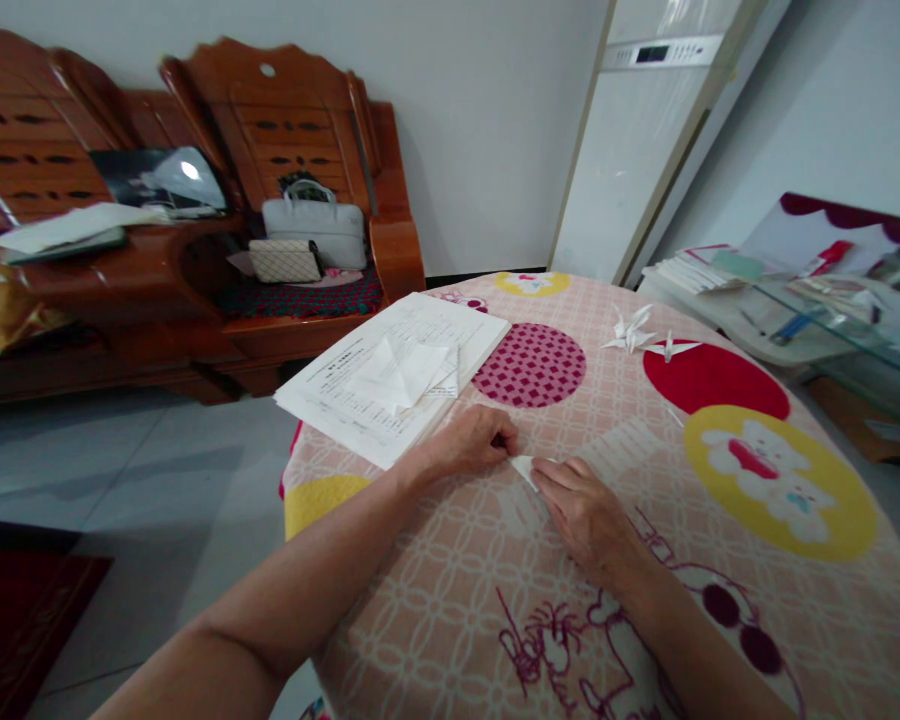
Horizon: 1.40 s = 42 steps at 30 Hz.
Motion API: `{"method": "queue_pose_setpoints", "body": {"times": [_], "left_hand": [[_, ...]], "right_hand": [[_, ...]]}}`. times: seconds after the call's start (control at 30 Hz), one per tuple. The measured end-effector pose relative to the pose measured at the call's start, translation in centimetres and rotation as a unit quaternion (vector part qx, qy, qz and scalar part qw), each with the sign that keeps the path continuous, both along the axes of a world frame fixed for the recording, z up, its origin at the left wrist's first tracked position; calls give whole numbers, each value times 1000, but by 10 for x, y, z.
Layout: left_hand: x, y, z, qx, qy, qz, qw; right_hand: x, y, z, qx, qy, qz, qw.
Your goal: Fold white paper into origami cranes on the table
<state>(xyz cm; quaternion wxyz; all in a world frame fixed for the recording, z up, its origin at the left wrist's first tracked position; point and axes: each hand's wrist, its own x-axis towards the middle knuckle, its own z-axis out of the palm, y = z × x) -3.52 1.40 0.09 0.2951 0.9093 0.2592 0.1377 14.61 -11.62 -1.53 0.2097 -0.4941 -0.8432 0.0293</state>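
Between my two hands, a small folded piece of white paper lies low over the patterned tablecloth. My left hand has its fingers curled and pinches the paper's left tip. From the right, my right hand presses its closed fingers over the paper's other end, covering part of it. Just beyond my left hand sits a stack of printed sheets with folded white paper pieces on top. Folded paper cranes rest farther back on the right of the table.
Wooden chairs stand at the back left, one holding a grey handbag and a quilted purse. A laptop rests between them. At the right is a glass-topped side table with papers. A tall white air conditioner stands behind.
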Motion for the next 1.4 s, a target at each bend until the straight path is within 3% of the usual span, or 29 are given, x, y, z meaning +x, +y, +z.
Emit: {"method": "queue_pose_setpoints", "body": {"times": [0.2,0.43,0.63,0.83,0.97,1.27,1.4], "left_hand": [[-1,-8,10,35,54,-4,998],[11,-23,2,100,72,110,986],[12,-22,-2,65,73,134,986],[8,-9,-1,-38,37,110,993],[5,-2,-2,-65,25,97,993],[19,-11,-3,35,64,181,981],[21,-9,2,18,82,179,980]], "right_hand": [[0,-1,5,-10,-9,11,1000],[-1,-1,7,-4,19,14,1000],[0,-2,5,-10,38,4,999],[1,-1,4,-13,12,4,1000],[0,-1,5,-12,9,1,1000],[-1,-3,6,-22,15,0,1000],[-2,-2,6,-20,12,-2,1000]]}}
